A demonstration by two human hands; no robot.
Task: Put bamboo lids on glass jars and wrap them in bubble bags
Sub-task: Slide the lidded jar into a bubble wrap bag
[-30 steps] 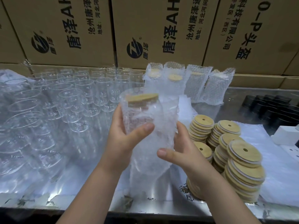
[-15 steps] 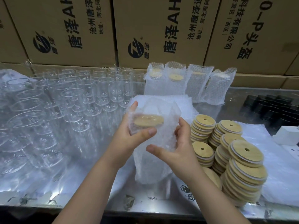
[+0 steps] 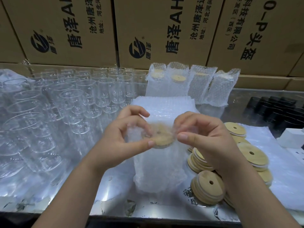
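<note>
Upright bubble bag stands centre front on the metal table, with both hands at its top. The left hand has its fingers curled, thumb and fingertips pinching the bag's rim on the left side. The right hand does the same on the right side, thumb and index finger nipped on the plastic. The bamboo lid shows between the two hands, just under the bag's mouth: round, small hole in the middle, slightly blurred. The jar under it is hidden by the bubbles.

A pile of flat bags lies right behind the held one. Four wrapped jars stand in a row at the back, against the cardboard boxes with black print. Rows of empty glasses fill the table's left side. Stacks of lids sit to the right, partly under the right forearm, one stack nearest the front edge. Far right are dark caps and a white box.
</note>
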